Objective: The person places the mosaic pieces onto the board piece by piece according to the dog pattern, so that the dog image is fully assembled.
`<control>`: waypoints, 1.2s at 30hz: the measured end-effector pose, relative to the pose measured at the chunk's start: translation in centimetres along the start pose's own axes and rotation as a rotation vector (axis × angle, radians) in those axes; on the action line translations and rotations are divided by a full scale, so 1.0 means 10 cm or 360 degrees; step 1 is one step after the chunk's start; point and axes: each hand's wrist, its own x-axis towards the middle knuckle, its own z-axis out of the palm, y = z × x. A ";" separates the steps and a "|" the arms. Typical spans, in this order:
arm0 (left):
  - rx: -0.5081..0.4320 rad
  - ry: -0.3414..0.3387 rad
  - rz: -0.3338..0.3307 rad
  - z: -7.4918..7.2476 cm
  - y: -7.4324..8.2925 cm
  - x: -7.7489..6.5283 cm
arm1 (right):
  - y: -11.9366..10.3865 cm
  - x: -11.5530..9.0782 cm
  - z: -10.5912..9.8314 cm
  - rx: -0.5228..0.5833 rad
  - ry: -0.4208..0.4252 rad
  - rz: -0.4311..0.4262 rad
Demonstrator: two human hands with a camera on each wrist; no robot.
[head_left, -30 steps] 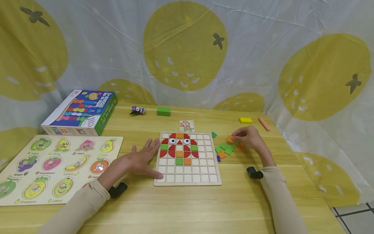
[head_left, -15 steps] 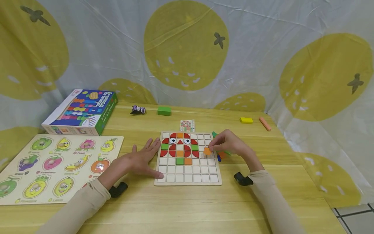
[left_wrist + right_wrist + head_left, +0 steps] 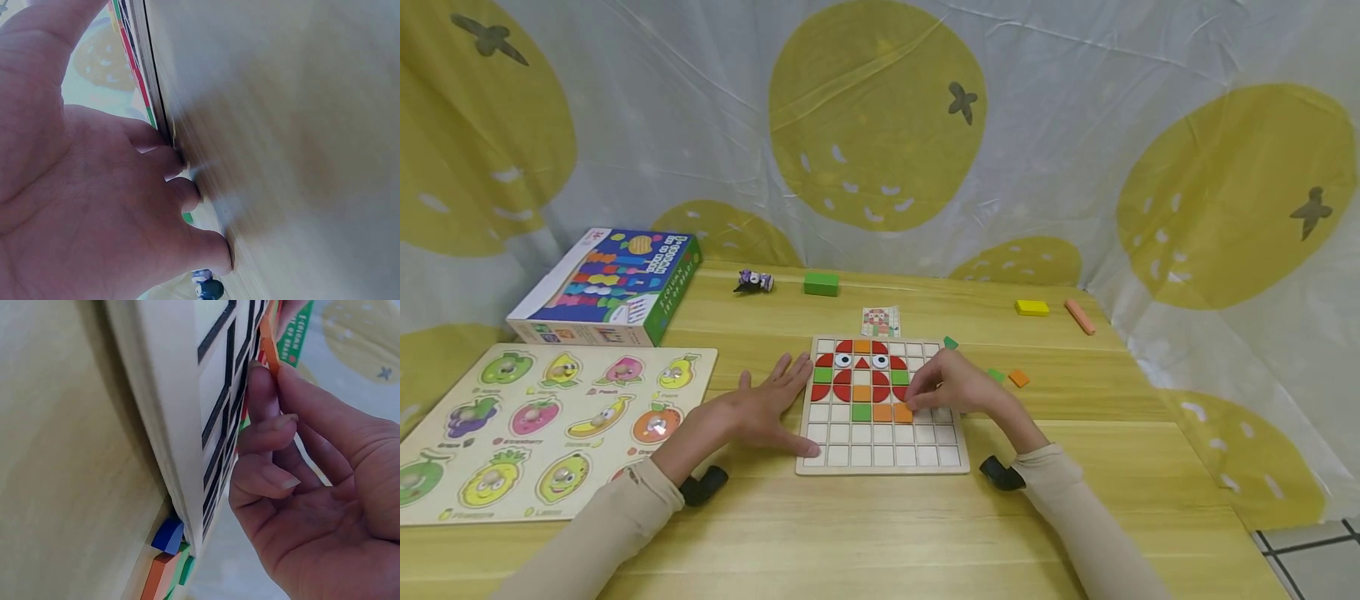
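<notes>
A square wooden grid board (image 3: 880,458) lies on the table, partly filled with red, orange and green tiles that form a face with two eyes. My right hand (image 3: 958,383) is over its right side and pinches an orange square tile (image 3: 903,413) between thumb and index finger. In the right wrist view that orange tile (image 3: 269,347) stands tilted at the board's surface. Beside the left edge, my left hand (image 3: 767,414) lies with fingers spread; its thumb rests on the board's lower left corner and its fingertips touch the upper left edge.
Loose tiles lie right of the board, including an orange tile (image 3: 1018,378) and a green piece (image 3: 951,342). A small picture card (image 3: 880,322) sits behind it. A fruit puzzle board (image 3: 580,417) and a game box (image 3: 610,287) are at left; a green block (image 3: 822,285) stands behind.
My right hand has picked an orange tile from the loose pieces and carried it left onto the board, to the row beside another orange tile. The left hand has stayed put.
</notes>
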 end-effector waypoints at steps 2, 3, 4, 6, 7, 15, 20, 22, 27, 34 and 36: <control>0.0000 -0.0002 -0.0008 0.01 -0.01 0.02 | -0.01 0.00 0.01 -0.0025 0.0017 -0.0011; -0.0004 -0.0005 -0.0013 0.01 -0.01 0.02 | -0.01 0.00 0.02 -0.0034 0.0024 -0.0013; -0.0003 -0.0002 -0.0012 0.01 -0.02 0.02 | -0.02 0.00 0.03 -0.0046 0.0030 -0.0014; -0.0009 -0.0006 -0.0001 0.01 -0.02 0.02 | -0.02 0.01 0.04 -0.0059 0.0041 -0.0016; -0.0005 -0.0008 -0.0014 0.01 -0.03 0.03 | -0.02 0.01 0.05 -0.0063 0.0045 -0.0014; 0.0013 -0.0012 -0.0028 0.02 -0.02 0.03 | -0.03 0.01 0.04 -0.0051 0.0066 -0.0017; -0.0002 -0.0020 -0.0013 0.00 0.00 0.02 | 0.11 -0.08 -0.19 -0.0093 0.0197 -0.0030; 0.0002 -0.0013 -0.0009 0.00 0.00 0.01 | 0.20 -0.15 -0.32 -0.0114 0.0331 -0.0003; 0.0016 -0.0007 -0.0026 0.01 0.00 0.02 | 0.41 -0.29 -0.55 -0.0196 0.0581 0.0120; 0.0000 -0.0009 0.0008 -0.03 0.05 -0.04 | 0.54 -0.30 -0.60 -0.0245 0.0523 0.0156; 0.0009 -0.0011 -0.0001 -0.04 0.08 -0.06 | 0.55 -0.27 -0.60 -0.0254 0.0495 0.0157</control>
